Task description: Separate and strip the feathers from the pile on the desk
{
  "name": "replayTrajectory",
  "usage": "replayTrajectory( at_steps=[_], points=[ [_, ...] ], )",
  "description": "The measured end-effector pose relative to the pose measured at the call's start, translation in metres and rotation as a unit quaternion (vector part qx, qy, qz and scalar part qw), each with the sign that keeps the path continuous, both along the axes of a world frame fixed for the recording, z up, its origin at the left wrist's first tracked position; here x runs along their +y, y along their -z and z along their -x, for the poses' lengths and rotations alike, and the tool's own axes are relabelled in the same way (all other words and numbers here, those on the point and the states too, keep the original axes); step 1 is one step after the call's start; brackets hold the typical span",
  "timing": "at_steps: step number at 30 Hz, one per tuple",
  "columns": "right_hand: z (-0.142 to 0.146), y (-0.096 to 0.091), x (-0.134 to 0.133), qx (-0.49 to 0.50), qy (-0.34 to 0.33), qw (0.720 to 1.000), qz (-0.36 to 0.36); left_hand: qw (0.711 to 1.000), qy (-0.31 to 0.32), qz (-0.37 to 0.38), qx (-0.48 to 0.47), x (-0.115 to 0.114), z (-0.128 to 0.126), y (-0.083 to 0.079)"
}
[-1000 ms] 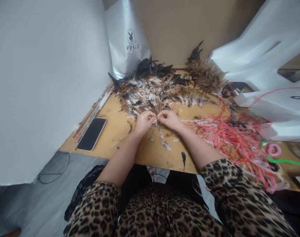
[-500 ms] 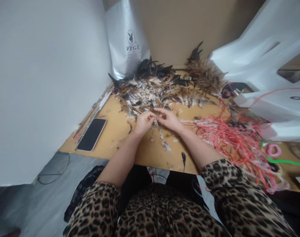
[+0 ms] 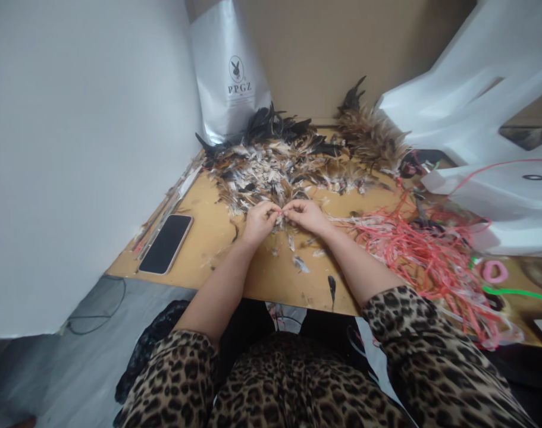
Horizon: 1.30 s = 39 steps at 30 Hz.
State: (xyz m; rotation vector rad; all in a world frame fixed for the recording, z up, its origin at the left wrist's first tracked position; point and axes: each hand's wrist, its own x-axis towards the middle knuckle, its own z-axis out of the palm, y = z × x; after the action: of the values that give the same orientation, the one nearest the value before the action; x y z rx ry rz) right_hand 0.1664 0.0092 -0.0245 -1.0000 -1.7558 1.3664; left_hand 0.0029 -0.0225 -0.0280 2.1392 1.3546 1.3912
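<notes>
My left hand (image 3: 260, 222) is closed in a pinch near the front of the feather pile. Fingertip to fingertip with it, my right hand (image 3: 307, 215) also pinches. Between them a small pale feather (image 3: 279, 221) shows, mostly covered by the fingers. Just beyond my hands lies a heap of brown, white and black feathers (image 3: 271, 163). Loose bits, among them a grey-white feather (image 3: 300, 264) and a black feather (image 3: 332, 289), are scattered on the tabletop (image 3: 271, 285) nearer to me.
A phone (image 3: 166, 244) lies at the left. Tangled red and white strings (image 3: 425, 249) spread over the right side. A silver bag (image 3: 232, 77) stands behind the heap, with a brown feather bundle (image 3: 373, 134) farther right. White plastic bags (image 3: 471, 83) and a pink ring (image 3: 495, 271) are at the right.
My right index finger, stretched toward the heap before, is now bent in and pinches against the thumb, meeting my left fingertips. My left hand has stayed in place.
</notes>
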Motion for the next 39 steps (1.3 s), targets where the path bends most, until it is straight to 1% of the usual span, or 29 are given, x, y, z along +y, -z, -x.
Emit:
replayTrajectory(
  at_steps=[3,7,11,16,19,22,24,26,28,30,32,33,36,39],
  points=[
    [0.001,-0.005,-0.002,0.018,0.008,1.0,0.022,1.0,0.005,0.01,-0.006,0.001,0.001,0.002],
    [0.002,-0.006,-0.003,0.018,0.027,0.999,0.012,1.0,0.005,0.024,-0.014,0.001,0.001,0.003],
    [0.006,0.001,-0.001,0.014,0.075,0.997,-0.008,1.0,-0.007,0.023,-0.016,0.001,0.0,0.002],
    [0.007,0.009,0.003,0.058,0.151,0.987,-0.013,1.0,-0.003,0.019,-0.021,0.0,0.002,0.0],
    [0.006,0.01,0.004,0.06,0.168,0.983,-0.037,1.0,-0.01,0.025,-0.002,0.0,0.004,0.002],
    [0.007,0.009,0.003,0.068,0.176,0.981,-0.055,0.999,-0.001,0.053,-0.013,0.0,0.004,0.004],
    [0.007,0.007,0.002,0.078,0.184,0.978,-0.053,0.994,0.01,0.094,-0.059,0.0,0.002,0.005],
    [0.007,0.006,0.001,0.084,0.188,0.977,-0.051,0.976,0.022,0.16,-0.148,0.0,-0.002,0.004],
    [0.007,0.003,-0.001,0.089,0.183,0.977,-0.063,0.932,0.042,0.247,-0.26,0.0,-0.006,0.001],
    [0.006,0.001,-0.004,0.089,0.177,0.974,-0.105,0.889,0.074,0.307,-0.332,-0.001,-0.008,-0.005],
    [0.006,-0.003,-0.007,0.07,0.179,0.966,-0.17,0.85,0.1,0.34,-0.389,-0.002,-0.009,-0.01],
    [0.006,-0.005,-0.01,0.055,0.183,0.96,-0.203,0.836,0.109,0.353,-0.405,-0.003,-0.009,-0.012],
    [0.007,-0.01,-0.016,0.017,0.181,0.947,-0.264,0.814,0.118,0.375,-0.428,-0.005,-0.008,-0.015],
    [0.008,-0.012,-0.018,0.024,0.183,0.945,-0.271,0.8,0.123,0.377,-0.449,-0.005,-0.008,-0.015]
  ],
)
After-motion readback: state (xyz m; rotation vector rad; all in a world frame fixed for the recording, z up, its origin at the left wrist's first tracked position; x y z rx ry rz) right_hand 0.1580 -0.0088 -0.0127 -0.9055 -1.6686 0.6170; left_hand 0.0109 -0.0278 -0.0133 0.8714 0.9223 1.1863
